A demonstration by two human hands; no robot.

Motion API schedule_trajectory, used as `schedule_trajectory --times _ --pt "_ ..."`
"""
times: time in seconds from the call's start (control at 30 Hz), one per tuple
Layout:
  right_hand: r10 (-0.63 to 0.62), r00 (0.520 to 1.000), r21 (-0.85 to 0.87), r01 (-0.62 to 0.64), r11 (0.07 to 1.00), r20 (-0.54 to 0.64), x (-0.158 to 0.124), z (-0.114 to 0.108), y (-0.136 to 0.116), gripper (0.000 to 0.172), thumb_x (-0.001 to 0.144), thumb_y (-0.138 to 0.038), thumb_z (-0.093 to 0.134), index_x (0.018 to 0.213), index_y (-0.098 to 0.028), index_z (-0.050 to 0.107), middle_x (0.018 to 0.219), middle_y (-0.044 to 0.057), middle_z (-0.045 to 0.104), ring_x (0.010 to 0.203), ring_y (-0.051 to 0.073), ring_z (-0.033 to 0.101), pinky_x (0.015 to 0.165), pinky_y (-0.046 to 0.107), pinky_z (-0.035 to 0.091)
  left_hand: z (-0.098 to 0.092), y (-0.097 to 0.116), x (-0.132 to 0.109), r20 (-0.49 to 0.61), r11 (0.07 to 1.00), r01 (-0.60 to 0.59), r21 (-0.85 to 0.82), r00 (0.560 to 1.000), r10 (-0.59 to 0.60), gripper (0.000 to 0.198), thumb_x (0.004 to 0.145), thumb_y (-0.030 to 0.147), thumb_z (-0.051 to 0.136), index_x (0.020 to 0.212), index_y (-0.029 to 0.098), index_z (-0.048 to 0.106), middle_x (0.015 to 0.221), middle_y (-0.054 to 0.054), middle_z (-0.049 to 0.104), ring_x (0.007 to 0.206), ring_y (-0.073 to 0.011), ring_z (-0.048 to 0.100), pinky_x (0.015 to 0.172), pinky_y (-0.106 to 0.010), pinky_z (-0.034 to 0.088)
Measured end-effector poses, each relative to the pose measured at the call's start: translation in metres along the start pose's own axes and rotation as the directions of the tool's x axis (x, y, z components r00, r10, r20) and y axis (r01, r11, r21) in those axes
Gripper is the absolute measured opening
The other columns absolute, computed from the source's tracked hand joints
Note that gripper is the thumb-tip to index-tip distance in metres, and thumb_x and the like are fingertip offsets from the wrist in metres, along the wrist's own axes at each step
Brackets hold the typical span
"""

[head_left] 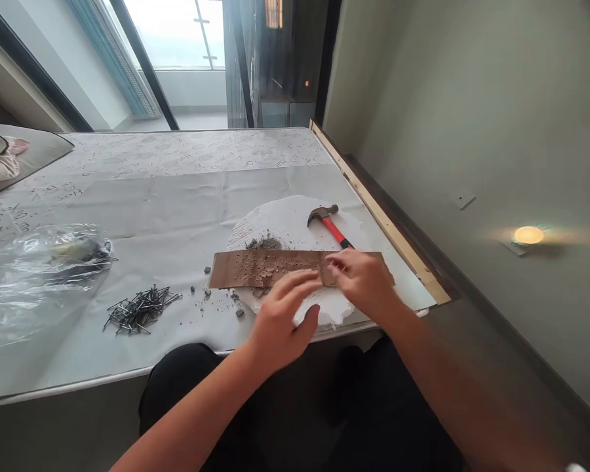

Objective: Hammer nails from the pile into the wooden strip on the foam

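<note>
A brown board (240,265), likely wood or cardboard, lies across a white foam slab (295,213). It is dotted with small holes, and its surface is torn near the middle. My left hand (282,324) is over its near edge, fingers stretched and thumb apart, with nothing held. Above the board's right part, my right hand (366,282) has loosely bent fingers and nothing visible in them; it is slightly blurred. Beyond that hand a claw hammer (333,226) with a red and black handle rests on the slab, its handle end partly hidden.
Grey crumbs (264,242) lie behind the board, and more bits are scattered to its left. A pile of nails (140,309) and a clear plastic bag (44,269) are on the left. A wooden strip (388,226) runs along the right edge, by the wall.
</note>
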State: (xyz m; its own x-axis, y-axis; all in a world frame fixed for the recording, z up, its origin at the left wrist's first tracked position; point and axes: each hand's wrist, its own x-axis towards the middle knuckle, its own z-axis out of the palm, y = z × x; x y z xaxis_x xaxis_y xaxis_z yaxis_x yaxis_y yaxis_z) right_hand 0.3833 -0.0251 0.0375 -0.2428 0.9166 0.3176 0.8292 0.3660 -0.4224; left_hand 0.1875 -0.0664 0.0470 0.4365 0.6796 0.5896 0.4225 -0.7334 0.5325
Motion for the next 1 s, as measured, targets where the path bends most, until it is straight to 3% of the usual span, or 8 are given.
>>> schedule_trajectory --times 0.13,0.23,0.5,0.77,1.0 --pt "0.002 0.976 -0.166 0.035 0.986 0.220 0.019 0.025 0.012 0.016 0.084 -0.016 0.051 0.082 -0.013 0.066 0.082 0.007 0.066 0.081 0.017 0.060 0.073 0.027 0.045 0.041 -0.041 -0.008 0.204 0.972 -0.043 0.229 0.979 -0.005 0.025 0.078 0.014 0.047 0.096 0.015 0.064 0.115 -0.013 0.059 0.114 -0.0254 0.049 0.096 -0.046 0.042" --pt "0.000 0.936 -0.262 0.099 0.960 0.353 0.028 0.041 0.017 0.021 0.084 -0.016 0.048 0.076 -0.014 0.067 0.079 0.009 0.066 0.080 0.018 0.060 0.069 0.024 0.042 0.057 -0.060 -0.017 0.303 0.953 -0.045 0.298 0.952 -0.049 0.030 0.078 0.015 0.046 0.103 0.013 0.062 0.119 -0.014 0.057 0.118 -0.0273 0.046 0.098 -0.046 0.040" --pt "-0.089 0.846 -0.328 0.298 0.896 0.526 0.034 0.041 0.009 0.018 0.080 -0.008 0.049 0.079 -0.013 0.066 0.085 0.010 0.067 0.081 0.021 0.060 0.066 0.025 0.041 0.056 -0.060 -0.022 0.389 0.949 -0.018 0.314 0.914 -0.112 0.042 0.077 0.016 0.045 0.116 0.010 0.055 0.128 -0.014 0.051 0.123 -0.0282 0.040 0.103 -0.047 0.034" --pt "-0.152 0.767 -0.342 0.442 0.829 0.623 0.042 0.041 0.000 0.015 0.075 -0.004 0.053 0.079 -0.011 0.066 0.084 0.011 0.067 0.078 0.021 0.062 0.065 0.027 0.044 0.056 -0.060 -0.021 0.378 0.946 0.015 0.323 0.915 -0.143 0.046 0.073 0.015 0.046 0.118 0.009 0.054 0.129 -0.014 0.050 0.122 -0.0290 0.041 0.103 -0.046 0.033" --pt "-0.141 0.728 -0.364 0.488 0.793 0.670 0.047 0.046 -0.004 0.011 0.085 -0.015 0.054 0.082 -0.010 0.063 0.084 0.005 0.066 0.080 0.016 0.061 0.070 0.031 0.049 0.056 -0.061 -0.023 0.341 0.961 0.039 0.272 0.930 -0.135 0.048 0.071 0.016 0.047 0.119 0.011 0.053 0.128 -0.014 0.050 0.121 -0.0284 0.042 0.102 -0.048 0.033"
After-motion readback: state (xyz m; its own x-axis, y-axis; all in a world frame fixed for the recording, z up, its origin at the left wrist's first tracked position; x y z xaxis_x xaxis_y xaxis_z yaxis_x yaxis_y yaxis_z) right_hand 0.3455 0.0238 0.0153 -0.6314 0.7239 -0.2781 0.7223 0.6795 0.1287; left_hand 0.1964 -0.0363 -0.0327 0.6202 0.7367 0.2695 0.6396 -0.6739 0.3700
